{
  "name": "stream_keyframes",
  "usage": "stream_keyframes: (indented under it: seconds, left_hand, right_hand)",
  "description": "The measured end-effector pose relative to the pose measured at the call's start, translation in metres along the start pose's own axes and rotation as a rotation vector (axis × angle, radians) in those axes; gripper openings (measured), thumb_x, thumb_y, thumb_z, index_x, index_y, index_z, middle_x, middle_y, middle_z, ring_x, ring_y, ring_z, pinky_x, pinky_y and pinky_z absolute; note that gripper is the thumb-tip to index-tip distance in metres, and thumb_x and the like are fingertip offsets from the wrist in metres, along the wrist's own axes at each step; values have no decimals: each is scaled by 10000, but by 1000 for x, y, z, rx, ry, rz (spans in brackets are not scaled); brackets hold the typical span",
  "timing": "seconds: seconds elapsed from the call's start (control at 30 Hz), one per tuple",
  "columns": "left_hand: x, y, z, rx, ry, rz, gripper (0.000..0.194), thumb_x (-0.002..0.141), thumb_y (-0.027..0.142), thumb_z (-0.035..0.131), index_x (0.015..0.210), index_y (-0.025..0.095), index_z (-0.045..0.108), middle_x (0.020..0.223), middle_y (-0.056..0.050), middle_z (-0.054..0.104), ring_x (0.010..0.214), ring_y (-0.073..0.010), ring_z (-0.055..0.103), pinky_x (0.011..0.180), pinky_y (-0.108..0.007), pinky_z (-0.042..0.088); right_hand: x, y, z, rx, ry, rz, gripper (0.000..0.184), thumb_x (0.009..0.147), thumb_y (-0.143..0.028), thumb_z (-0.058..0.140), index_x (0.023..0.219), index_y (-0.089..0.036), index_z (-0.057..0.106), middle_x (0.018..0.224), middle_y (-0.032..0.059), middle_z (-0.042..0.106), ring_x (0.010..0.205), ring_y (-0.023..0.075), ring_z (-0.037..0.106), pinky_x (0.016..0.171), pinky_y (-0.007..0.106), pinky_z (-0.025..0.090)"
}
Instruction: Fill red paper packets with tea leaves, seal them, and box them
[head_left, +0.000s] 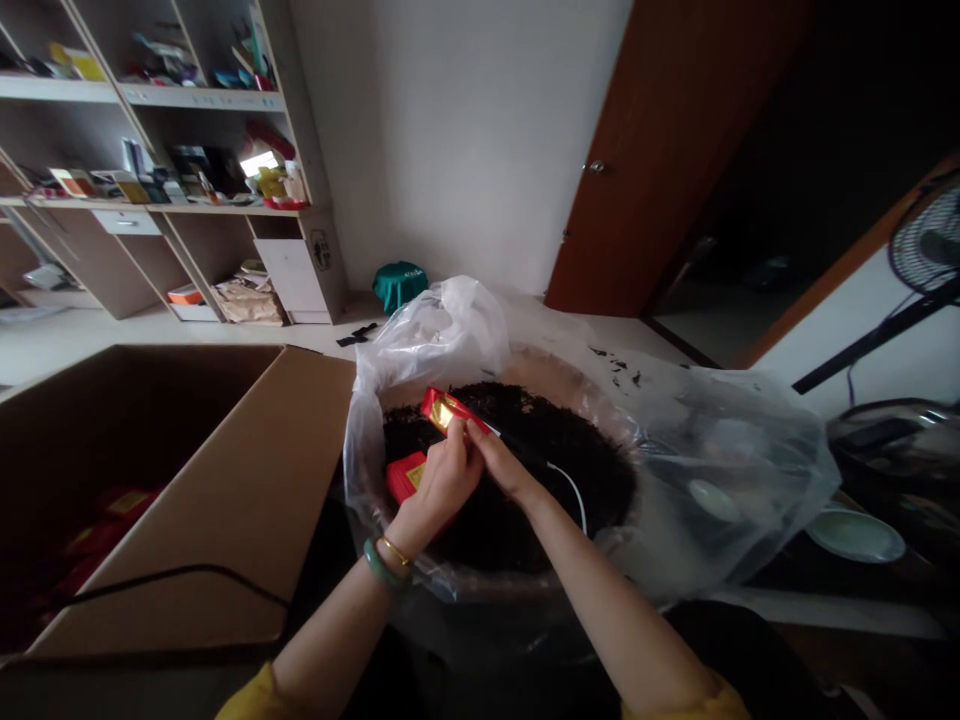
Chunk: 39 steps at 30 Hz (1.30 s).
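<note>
Both my hands hold a small red foil packet (441,408) with a gold inner face showing, over a wide tub lined with clear plastic (465,310). My left hand (448,470), a green bangle and a gold bracelet at its wrist, grips the packet's near end. Against it, my right hand (496,462) pinches the same end. Dark, loose, dried leaves (555,430), tea by their look, fill much of the tub. More red packets (405,477) lie on the leaves beside my left hand, partly hidden by it. A thin white curved edge (576,488) shows among the leaves.
At left stands an open cardboard box (217,490) with red packets (112,510) inside. The plastic liner spreads right, near a pale dish (855,533). Behind are shelves (202,97), a green bag-like item (400,286), a brown door (637,170) and a fan (930,235).
</note>
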<state>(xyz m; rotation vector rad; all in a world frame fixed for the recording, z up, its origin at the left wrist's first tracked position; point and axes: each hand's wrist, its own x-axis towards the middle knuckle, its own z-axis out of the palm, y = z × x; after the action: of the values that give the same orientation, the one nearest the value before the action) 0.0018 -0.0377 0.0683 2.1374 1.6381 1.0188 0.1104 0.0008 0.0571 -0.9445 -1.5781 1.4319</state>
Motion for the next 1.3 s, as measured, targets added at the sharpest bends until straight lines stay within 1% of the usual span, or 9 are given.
stream_keyframes:
  seconds: [0.13,0.23,0.5,0.7,0.9,1.07,1.17,1.23,1.3]
  left_hand:
    - [3,-8,-13,181,137,216,454,729,284,641,1140,161,491,1105,-147,619,1117,-328,552,947,-470,424]
    - [11,-21,-17,230,66,368,667,735,236,654,1341,184,380,1370,-153,471,1325,-339,368,1090,-542,273]
    - [22,-42,-2,82,50,358,623,783,312,671,1341,197,419,1221,-126,540,1138,-287,483,992,-478,402]
    - [20,-35,-10,188,-17,287,464,766,365,677,1172,175,558,1059,-105,623,1044,-289,508,934,-462,410]
    - [23,-26,-16,205,-87,159,284,688,255,682,958,186,629,926,-74,666,954,-265,550,848,-393,449]
    - [24,-34,-13,94,-44,85,325,651,196,695,970,202,630,931,-45,679,919,-235,573,844,-359,471]
    - [22,-41,-13,47,-3,11,373,646,229,725,1005,204,627,967,-44,679,927,-233,584,820,-352,485]
    - [22,-44,-13,21,7,-25,377,646,246,733,1004,198,628,965,-46,676,903,-225,593,783,-335,497]
    - [21,-46,-13,5,9,-43,363,654,250,729,999,196,630,948,-44,673,879,-218,600,753,-322,502]
  right_hand:
    - [1,-6,-8,181,33,2,667,765,-765,443,902,-175,721,839,67,727,911,246,658,935,408,465]
    - [1,-11,-15,223,80,3,599,718,-725,554,833,-163,728,814,67,731,863,244,667,928,409,460]
    - [3,-11,-15,95,137,52,548,741,-674,561,796,-151,719,760,46,712,818,214,640,809,343,470]
    - [2,-18,-17,-61,-23,35,571,831,-690,416,797,-200,707,820,26,715,913,223,632,908,386,446]
    - [7,-23,-14,-341,-80,18,589,845,-709,357,697,-255,700,777,0,726,1062,276,600,1132,565,16]
    - [4,-27,-23,-176,-119,-9,696,810,-770,322,712,-210,724,766,45,732,967,272,650,1027,491,355]
    - [13,-22,-54,-77,24,-22,762,819,-772,266,858,-173,735,848,92,742,949,252,670,933,422,457]
    - [25,-12,-81,-182,224,-11,663,861,-701,302,1034,-196,696,1012,103,727,993,234,663,918,403,473]
    - [39,1,-105,-508,280,105,527,873,-587,430,1208,-222,609,1234,111,642,1122,228,607,973,399,443]
